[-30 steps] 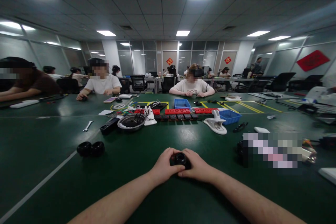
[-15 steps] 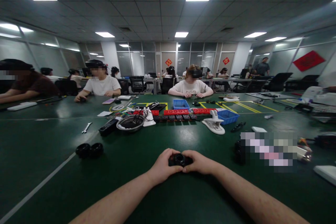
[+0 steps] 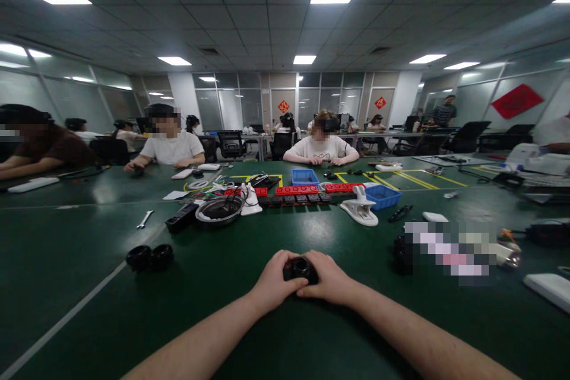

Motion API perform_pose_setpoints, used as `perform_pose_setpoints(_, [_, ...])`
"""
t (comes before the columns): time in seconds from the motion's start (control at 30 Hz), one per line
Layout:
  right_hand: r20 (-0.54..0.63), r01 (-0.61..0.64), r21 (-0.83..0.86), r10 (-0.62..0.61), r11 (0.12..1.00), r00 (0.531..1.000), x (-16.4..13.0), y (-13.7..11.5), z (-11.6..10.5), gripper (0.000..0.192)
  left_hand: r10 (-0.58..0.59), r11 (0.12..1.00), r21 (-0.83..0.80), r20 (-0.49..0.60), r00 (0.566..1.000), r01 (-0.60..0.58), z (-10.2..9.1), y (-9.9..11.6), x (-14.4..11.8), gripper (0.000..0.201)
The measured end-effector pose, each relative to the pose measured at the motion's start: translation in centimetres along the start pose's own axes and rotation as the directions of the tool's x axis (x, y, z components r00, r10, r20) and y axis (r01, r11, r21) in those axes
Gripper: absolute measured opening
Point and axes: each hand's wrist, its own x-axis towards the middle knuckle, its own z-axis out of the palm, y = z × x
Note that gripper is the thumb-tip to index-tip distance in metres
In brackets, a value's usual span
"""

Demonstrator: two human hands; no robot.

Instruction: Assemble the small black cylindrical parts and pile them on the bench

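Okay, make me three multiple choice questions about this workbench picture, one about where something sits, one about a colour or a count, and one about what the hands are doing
1. Where does the pair of black round parts lie?
A. left of the hands
B. inside a blue bin
C. on a chair

2. What colour is the table?
A. white
B. dark green
C. red

3. What state are the hands in?
A. both flat on the table, apart
B. one raised in the air
C. both closed around a small black part

Answers:
1. A, the pair sits on the table well to the left of the left hand.
2. B, the bare surface is dark green with pale lines.
3. C, the left hand and the right hand wrap the small black part from both sides.
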Motion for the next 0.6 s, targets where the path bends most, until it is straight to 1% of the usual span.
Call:
perform_pose_setpoints(0.07, [0.068, 0.067, 0.124, -0.076, 0.990, 0.995, 0.0, 0.5, -0.5, 0.052, 0.008, 1.000, -0.001, 0.036, 0.999, -0.008, -0.3, 0.0, 0.1, 0.032])
perform_pose_setpoints(0.1, [0.103, 0.075, 0.177, -0.094, 0.981, 0.990, 0.1, 0.8, -0.7, 0.050, 0.009, 1.000, -0.001, 0.047, 0.999, -0.009, -0.4, 0.0, 0.1, 0.032])
perform_pose_setpoints(0.17, [0.165, 0.054, 0.257, -0.099, 0.965, 0.981, 0.2, 1.2, -1.1, 0.043, 0.014, 1.000, -0.004, 0.063, 0.998, -0.013, -0.5, 0.0, 0.2, 0.033])
perform_pose_setpoints(0.23, [0.201, 0.037, 0.305, -0.102, 0.952, 0.974, 0.3, 1.5, -1.2, 0.035, 0.016, 1.000, -0.004, 0.068, 0.998, -0.016, -0.5, 0.0, 0.2, 0.034])
perform_pose_setpoints(0.37, [0.203, 0.060, 0.304, -0.126, 0.951, 0.971, 0.5, 1.6, -1.1, 0.024, 0.028, 0.999, 0.013, 0.064, 0.998, -0.029, -0.6, 0.2, 0.1, 0.036])
perform_pose_setpoints(0.5, [0.202, 0.069, 0.290, -0.132, 0.954, 0.970, 0.6, 1.5, -1.2, 0.025, 0.040, 0.999, 0.032, 0.050, 0.998, -0.041, -0.7, 0.5, 0.0, 0.032])
perform_pose_setpoints(0.6, [0.201, 0.073, 0.294, -0.136, 0.953, 0.970, 0.6, 1.4, -1.2, 0.025, 0.020, 0.999, 0.046, 0.041, 0.999, -0.022, -0.7, 0.7, 0.0, 0.031])
